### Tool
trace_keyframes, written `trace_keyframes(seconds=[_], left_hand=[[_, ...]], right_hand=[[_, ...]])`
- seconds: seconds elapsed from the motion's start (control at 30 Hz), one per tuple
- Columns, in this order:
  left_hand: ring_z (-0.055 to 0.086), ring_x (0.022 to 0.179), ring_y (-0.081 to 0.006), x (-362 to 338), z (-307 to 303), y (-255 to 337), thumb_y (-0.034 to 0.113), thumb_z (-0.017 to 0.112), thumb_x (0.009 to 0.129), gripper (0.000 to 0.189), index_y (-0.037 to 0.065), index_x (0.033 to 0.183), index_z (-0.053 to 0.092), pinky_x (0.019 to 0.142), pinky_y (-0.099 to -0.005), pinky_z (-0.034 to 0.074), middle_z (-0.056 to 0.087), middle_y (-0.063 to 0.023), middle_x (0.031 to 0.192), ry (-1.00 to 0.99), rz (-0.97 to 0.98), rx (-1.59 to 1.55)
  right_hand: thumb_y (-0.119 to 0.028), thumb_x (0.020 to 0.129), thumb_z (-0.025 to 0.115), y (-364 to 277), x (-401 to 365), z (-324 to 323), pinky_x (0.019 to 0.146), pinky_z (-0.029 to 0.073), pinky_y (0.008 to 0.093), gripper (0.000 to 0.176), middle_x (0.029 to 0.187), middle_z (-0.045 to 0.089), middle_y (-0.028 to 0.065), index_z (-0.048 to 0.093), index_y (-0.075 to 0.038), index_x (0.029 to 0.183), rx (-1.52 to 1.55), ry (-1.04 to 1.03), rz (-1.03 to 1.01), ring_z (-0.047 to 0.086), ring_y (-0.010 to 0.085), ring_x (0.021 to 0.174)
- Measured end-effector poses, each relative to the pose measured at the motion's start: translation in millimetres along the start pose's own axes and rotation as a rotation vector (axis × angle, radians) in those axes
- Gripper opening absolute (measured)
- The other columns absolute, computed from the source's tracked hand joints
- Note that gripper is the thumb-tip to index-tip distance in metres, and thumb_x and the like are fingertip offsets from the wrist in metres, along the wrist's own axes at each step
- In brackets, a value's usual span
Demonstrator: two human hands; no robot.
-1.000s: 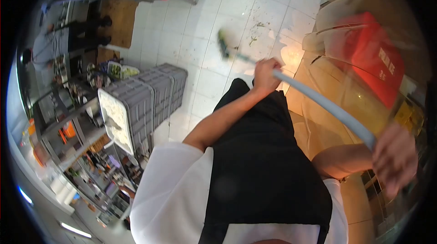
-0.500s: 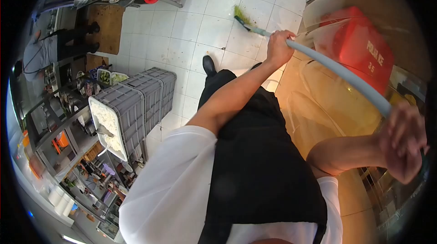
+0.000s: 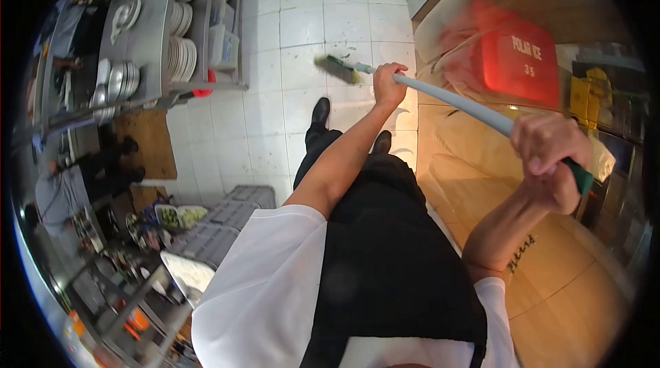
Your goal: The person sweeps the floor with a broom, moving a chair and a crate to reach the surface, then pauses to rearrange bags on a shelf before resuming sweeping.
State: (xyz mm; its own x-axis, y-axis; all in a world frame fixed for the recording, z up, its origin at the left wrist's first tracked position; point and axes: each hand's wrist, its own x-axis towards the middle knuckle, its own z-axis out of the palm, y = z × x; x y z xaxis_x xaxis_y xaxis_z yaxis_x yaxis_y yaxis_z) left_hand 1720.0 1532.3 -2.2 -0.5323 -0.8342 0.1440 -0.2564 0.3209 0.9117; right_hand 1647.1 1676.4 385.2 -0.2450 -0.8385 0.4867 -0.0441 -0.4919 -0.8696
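A broom [image 3: 457,98] with a grey handle slants across the view. My left hand [image 3: 390,85] is closed round the lower handle, near the head. My right hand [image 3: 552,155] wraps the upper end, where a green grip sticks out past the fist. The bristle head [image 3: 338,70], green and pale and slightly blurred, rests against the white tiled floor [image 3: 300,27] ahead of my dark shoes. Small green and brown scraps [image 3: 350,48] lie on the tiles beside the bristles.
Right of me stand a red "POLAR ICE" box [image 3: 521,65] and a yellow object [image 3: 590,98]. At left, a steel shelf unit [image 3: 152,31] holds stacked plates [image 3: 181,60]. Grey crates [image 3: 230,220] stand by my left side. Another person [image 3: 58,193] is farther left.
The view has turned, bringing more of the plate shelf in. The broom head has shifted left and nearer my feet, and my right hand has come in from the right edge. Both hands keep their hold.
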Motion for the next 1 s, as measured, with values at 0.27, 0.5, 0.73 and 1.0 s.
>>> trace_keyframes(seconds=[0.27,0.5,0.73,1.0], left_hand=[[0.067,0.081,-0.0350,-38.0,-56.0,94.9,0.012,0.074,0.067,0.016,0.010,0.083,0.071,0.076,-0.0452,0.053,0.070,-0.0135,0.079,-0.877,0.279,-0.026],[0.068,0.087,-0.0382,-155.2,-64.7,78.0,0.014,0.072,0.068,0.016,0.011,0.084,0.071,0.078,-0.0482,0.054,0.070,-0.0162,0.082,-1.766,0.550,-0.384],[0.068,0.092,-0.0387,-109.9,-85.0,-16.5,0.011,0.063,0.070,0.015,0.008,0.081,0.071,0.081,-0.0493,0.054,0.071,-0.0182,0.088,-2.038,0.713,0.163],[0.068,0.088,-0.0395,-103.7,-158.7,-15.3,0.011,0.067,0.069,0.019,0.010,0.088,0.070,0.079,-0.0511,0.053,0.070,-0.0169,0.084,-2.094,1.020,0.231]], right_hand=[[-0.016,0.082,0.060,-165.6,-91.2,71.6,0.045,0.036,0.0195,0.008,0.046,0.049,-0.0074,0.055,-0.010,0.080,-0.292,0.759,-0.211,0.041,0.0017,0.038],[-0.018,0.086,0.054,-131.2,-54.5,234.5,0.052,0.042,0.0228,0.012,0.049,0.044,-0.0034,0.050,-0.010,0.078,-1.074,1.029,-0.009,0.040,0.0076,0.040],[-0.015,0.092,0.055,-45.5,-126.1,329.4,0.050,0.038,0.0299,0.012,0.051,0.040,-0.0018,0.047,-0.011,0.085,-0.634,1.496,-0.138,0.039,0.0117,0.044],[-0.017,0.094,0.055,-23.0,-148.2,476.1,0.050,0.038,0.0300,0.013,0.055,0.043,-0.0040,0.051,-0.012,0.083,-0.686,1.800,-0.359,0.040,0.0106,0.047]])
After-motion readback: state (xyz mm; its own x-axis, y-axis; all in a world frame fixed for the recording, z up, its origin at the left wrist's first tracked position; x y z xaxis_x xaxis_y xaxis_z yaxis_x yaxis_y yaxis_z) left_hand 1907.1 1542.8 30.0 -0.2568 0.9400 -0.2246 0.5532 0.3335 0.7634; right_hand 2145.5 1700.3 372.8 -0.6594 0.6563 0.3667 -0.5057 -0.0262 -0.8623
